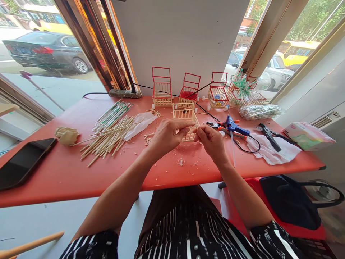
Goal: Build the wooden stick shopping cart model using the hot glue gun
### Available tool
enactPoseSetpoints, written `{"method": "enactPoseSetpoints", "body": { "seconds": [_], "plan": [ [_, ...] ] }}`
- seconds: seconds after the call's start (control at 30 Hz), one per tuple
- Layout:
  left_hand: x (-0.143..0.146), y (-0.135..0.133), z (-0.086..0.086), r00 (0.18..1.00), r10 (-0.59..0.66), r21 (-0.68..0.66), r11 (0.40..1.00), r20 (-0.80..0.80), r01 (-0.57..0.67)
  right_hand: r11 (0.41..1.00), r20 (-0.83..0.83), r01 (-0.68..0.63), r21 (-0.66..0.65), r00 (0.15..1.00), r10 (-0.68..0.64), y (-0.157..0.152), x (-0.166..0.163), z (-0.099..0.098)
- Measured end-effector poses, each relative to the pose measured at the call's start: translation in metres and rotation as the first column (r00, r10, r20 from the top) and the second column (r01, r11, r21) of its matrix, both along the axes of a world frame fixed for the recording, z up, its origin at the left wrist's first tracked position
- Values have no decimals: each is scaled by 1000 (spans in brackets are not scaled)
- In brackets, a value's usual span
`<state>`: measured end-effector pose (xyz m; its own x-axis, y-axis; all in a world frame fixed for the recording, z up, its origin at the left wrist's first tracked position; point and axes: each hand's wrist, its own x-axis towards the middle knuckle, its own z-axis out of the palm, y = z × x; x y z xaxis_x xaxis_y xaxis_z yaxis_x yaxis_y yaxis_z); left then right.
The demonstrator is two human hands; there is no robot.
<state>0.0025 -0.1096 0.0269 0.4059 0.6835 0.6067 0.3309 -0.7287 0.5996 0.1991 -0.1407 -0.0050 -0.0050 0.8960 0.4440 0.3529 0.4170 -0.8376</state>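
Note:
A small basket of pale wooden sticks (185,116) is held over the middle of the red table (81,172). My left hand (165,136) is closed on its left side, thumb and fingers pinching the top rail. My right hand (211,141) is closed on the basket's lower right corner in a pinch. Small wood scraps lie on the table beneath both hands.
A pile of wooden chopsticks (110,138) and wrapped ones (113,113) lie at left, with a crumpled paper ball (67,135) and a phone (24,162). A blue glue gun (234,126), pliers (269,136) on white cloth, a tissue pack (307,135) and several red-framed baskets (162,88) stand behind and right.

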Motion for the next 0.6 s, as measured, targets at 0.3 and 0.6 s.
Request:
{"method": "enactPoseSetpoints", "body": {
  "seconds": [0.3, 0.6],
  "plan": [
    [0, -2, 1, 1000, 11, 3, 1000, -23, -11, 1000, 17, 6, -4, 1000, -6, 0, 0, 1],
    [0, -1, 1, 1000, -10, -8, 1000, -14, 10, 1000, 1, 4, 14, 1000, -4, -1, 0, 1]
  ]
}}
